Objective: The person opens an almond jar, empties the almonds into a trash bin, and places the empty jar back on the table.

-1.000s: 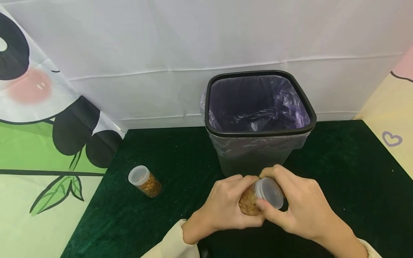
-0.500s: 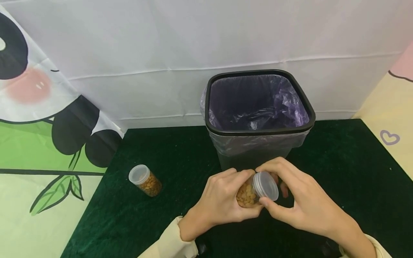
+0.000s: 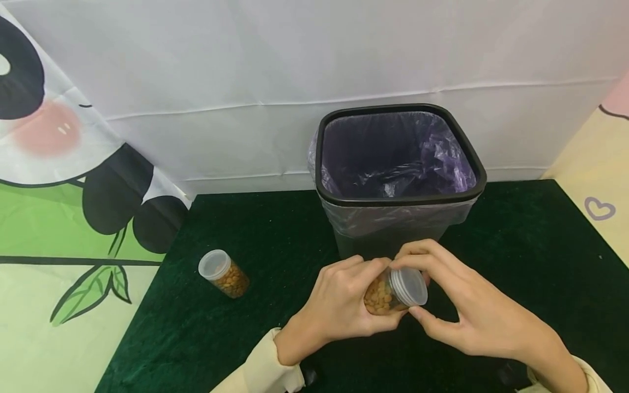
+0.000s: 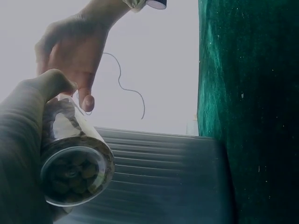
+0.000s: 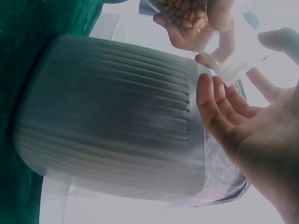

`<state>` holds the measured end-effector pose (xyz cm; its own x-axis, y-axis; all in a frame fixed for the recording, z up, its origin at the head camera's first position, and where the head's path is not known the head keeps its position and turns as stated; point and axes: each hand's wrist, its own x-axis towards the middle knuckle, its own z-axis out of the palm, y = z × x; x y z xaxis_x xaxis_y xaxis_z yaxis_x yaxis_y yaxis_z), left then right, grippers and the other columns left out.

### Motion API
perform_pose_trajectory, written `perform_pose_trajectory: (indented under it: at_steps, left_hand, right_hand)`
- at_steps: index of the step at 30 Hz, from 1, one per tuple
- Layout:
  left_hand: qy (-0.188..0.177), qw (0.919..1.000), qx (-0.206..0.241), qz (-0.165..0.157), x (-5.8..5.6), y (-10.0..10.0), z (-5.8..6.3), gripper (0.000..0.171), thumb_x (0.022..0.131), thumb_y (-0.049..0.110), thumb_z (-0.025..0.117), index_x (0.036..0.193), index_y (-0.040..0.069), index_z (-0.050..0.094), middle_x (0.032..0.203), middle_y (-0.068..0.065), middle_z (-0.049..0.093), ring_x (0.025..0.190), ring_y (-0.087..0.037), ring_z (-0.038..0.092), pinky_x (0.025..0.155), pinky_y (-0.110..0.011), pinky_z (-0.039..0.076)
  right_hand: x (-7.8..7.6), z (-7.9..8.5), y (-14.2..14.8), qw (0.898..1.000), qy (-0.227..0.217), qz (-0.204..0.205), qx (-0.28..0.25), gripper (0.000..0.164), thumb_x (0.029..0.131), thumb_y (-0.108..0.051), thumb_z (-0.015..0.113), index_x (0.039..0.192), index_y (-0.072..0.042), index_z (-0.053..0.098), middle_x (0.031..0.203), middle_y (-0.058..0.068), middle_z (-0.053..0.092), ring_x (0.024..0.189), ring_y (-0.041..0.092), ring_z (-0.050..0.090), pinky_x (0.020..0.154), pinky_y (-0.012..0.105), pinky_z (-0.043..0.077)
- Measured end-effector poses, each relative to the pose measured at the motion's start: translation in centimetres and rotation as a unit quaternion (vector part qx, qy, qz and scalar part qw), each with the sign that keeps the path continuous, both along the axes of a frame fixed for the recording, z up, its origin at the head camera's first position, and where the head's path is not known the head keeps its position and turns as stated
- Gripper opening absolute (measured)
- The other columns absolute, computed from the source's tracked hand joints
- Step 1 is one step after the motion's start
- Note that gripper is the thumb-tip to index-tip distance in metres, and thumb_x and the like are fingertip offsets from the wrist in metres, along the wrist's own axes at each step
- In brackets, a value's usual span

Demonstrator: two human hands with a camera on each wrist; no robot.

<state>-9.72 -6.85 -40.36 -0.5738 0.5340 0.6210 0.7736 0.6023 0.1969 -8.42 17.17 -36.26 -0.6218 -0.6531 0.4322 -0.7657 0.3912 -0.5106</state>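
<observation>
My left hand (image 3: pixel 339 303) grips a clear jar (image 3: pixel 378 295) of small tan pieces, tilted in front of the bin. Its translucent screw lid (image 3: pixel 414 286) points right, on the jar's mouth. My right hand (image 3: pixel 467 314) holds the lid by its rim, thumb below and fingers above. In the left wrist view, the jar's round base (image 4: pixel 74 175) faces the camera. The right wrist view shows the lid (image 5: pixel 231 70) washed out by glare, with several right-hand fingers (image 5: pixel 217 100) held beside it.
A black-rimmed bin (image 3: pixel 393 202) with a purple liner stands behind the hands. A second lidded jar (image 3: pixel 232 279) of similar pieces lies tilted to the left on the dark green cloth (image 3: pixel 275 240). A white sheet (image 3: pixel 221 65) hangs behind.
The right thumb and fingers have shifted round the lid's rim. Both hands and the jar have moved slightly up from where they were a second ago. The second jar stays put.
</observation>
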Motion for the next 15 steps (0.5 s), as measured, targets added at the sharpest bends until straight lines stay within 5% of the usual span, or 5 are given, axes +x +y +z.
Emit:
perform_pose_trajectory:
  at_steps: [8, 15]
  left_hand:
    - [0.008, 0.9999, -0.007, 0.006, -0.12, 0.07, -0.06, 0.058, 0.073, 0.051, 0.086, 0.117, 0.018, 0.069, 0.088, 0.012, 0.073, 0.066, 0.0, 0.054, 0.061, -0.007, 0.045]
    - [0.001, 0.9999, -0.006, 0.012, -0.19, 0.08, -0.29, 0.059, 0.071, 0.051, 0.087, 0.116, 0.018, 0.068, 0.085, 0.013, 0.072, 0.065, 0.0, 0.052, 0.06, -0.008, 0.044]
  right_hand:
    - [0.0, -0.07, 0.43, 0.997, -0.017, -0.065, 0.031, 0.084, 0.085, -0.03, 0.086, 0.155, -0.027, 0.039, 0.146, -0.009, 0.048, 0.092, -0.003, 0.054, 0.073, 0.02, 0.051]
    - [-0.03, 0.03, 0.43, 0.992, -0.029, -0.11, 0.053, 0.064, 0.086, -0.038, 0.085, 0.141, -0.031, 0.052, 0.098, -0.017, 0.054, 0.069, -0.006, 0.047, 0.055, 0.017, 0.042]
